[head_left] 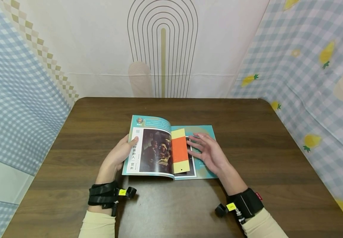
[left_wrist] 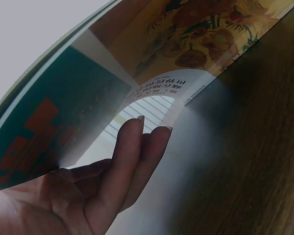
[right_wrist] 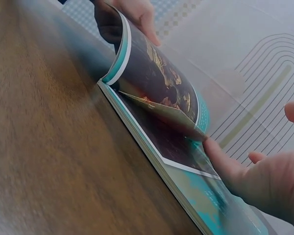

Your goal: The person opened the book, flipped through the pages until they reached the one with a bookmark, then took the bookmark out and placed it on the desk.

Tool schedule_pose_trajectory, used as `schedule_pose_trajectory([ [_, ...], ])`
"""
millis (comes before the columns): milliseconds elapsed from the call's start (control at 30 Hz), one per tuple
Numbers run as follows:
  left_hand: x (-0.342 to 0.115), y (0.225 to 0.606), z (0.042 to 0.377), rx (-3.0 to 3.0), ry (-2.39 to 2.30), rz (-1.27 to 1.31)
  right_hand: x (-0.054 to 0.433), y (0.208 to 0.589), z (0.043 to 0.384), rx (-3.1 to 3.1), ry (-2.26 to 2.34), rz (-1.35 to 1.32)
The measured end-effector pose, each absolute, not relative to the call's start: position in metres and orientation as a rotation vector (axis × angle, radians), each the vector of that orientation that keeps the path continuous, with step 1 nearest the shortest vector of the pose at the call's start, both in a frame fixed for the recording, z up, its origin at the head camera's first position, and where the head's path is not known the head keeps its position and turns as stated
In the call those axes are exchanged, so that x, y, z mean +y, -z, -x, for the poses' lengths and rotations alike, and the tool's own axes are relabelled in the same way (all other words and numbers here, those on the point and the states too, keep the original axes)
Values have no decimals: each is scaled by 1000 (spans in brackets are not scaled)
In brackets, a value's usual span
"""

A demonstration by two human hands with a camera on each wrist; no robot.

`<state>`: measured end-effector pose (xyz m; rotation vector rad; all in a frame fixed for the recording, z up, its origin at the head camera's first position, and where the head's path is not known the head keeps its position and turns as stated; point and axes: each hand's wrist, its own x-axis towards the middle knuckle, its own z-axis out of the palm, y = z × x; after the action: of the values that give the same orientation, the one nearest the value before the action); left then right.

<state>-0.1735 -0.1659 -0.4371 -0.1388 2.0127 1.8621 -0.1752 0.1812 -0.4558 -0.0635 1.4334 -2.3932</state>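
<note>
An open book point(head_left: 156, 150) with turquoise page borders and a dark painting lies at the middle of the table. My left hand point(head_left: 120, 151) grips its raised left side, thumb over the page margin and the other fingers behind. In the left wrist view those fingers point(left_wrist: 130, 156) show under the lifted pages, near a printed sunflower picture point(left_wrist: 201, 34). A yellow and orange bookmark card point(head_left: 179, 150) with a small hole stands by the book's fold. My right hand point(head_left: 209, 153) hovers over the right page, fingers spread and loosely bent, a fingertip right at the card's edge in the right wrist view.
The brown wooden table point(head_left: 278, 165) extends all round the book. A white cloth with arch lines point(head_left: 219, 49) hangs behind it, and blue checked cloths point(head_left: 14, 82) hang at both sides. Black wrist straps with small cameras point(head_left: 104, 195) sit on both wrists.
</note>
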Motion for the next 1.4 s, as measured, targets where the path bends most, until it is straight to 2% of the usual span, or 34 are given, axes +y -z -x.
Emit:
schedule_pose_trajectory([
  [600,-166,436,172,2018,-1869,118,172,457,172,1633,2125,49],
  [1400,-166,437,174,2006,-1884,111,167,458,170,1772,1995,201],
])
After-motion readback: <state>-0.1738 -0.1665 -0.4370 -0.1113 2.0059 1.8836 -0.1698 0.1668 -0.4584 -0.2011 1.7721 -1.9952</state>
